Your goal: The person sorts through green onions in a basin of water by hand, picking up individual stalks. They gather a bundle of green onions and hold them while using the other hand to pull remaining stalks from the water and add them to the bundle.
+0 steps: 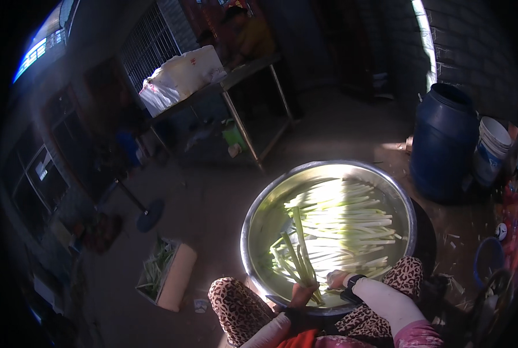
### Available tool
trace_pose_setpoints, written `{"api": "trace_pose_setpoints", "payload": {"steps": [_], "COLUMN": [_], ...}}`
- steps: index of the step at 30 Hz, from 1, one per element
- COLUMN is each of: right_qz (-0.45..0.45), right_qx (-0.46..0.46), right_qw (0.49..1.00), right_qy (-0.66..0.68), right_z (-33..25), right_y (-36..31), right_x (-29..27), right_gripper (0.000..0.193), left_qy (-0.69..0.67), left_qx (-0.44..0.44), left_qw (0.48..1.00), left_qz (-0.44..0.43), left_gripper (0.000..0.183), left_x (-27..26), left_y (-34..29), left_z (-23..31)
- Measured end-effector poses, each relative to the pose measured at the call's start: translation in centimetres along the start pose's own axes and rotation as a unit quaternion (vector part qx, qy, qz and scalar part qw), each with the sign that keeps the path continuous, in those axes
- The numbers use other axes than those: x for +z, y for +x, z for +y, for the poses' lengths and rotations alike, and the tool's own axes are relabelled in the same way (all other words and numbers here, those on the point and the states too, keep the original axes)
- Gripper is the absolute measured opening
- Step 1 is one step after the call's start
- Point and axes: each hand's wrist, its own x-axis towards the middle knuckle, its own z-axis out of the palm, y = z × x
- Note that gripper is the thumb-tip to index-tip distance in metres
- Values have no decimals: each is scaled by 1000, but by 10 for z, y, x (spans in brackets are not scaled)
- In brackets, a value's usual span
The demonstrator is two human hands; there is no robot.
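Left hand: we see our left hand (301, 294) closed around the lower part of a bunch of green stalks (300, 252), which stands tilted upward over the near side of the basin.
Right hand: our right hand (336, 279) is just beside the left, fingers curled near the pale stalks; whether it pinches anything we cannot tell.
Pale stalks in the basin: many whitish-green stalks (346, 217) lie roughly crosswise in layers inside the round metal basin (255, 232), in front of our knees.
Weight and stiffness: we judge a single stalk light and fairly stiff, able to bend a little, but likely to snap or bruise if squeezed or folded hard.
Surface: we expect smooth skins, slippery if wet; we cannot be sure how wet they are.
Where to hold: we would take the bunch around its lower, gathered part, firmly but without crushing, keeping the tips free.
Around us: a cardboard box (177, 281) of green leaves (156, 268) sits on the floor to our left; a blue barrel (444, 145) stands beyond the basin to our right.
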Motion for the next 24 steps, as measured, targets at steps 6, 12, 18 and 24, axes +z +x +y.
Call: {"api": "trace_pose_setpoints", "payload": {"steps": [6, 12, 18, 24], "right_qz": [-46, -76, -72, -103], "right_qx": [5, -2, 53, 50], "right_qw": [999, 996, 995, 993], "right_qy": [-7, -44, -47, -32], "right_z": [-19, -26, -29, -23], "right_y": [-7, -1, -9, -22], "right_x": [-20, -28, -28, -27], "right_gripper": [45, 43, 34, 35], "left_qy": [-132, -58, -8, 1], "left_qx": [-6, 48, 56, 20], "left_qw": [989, 994, 994, 997], "left_qz": [60, 77, 91, 70], "left_gripper": [11, 7, 14, 19], "left_x": [-7, -11, -8, -3], "left_y": [-9, -12, -16, -17], "left_z": [-15, -21, -7, 0]}}
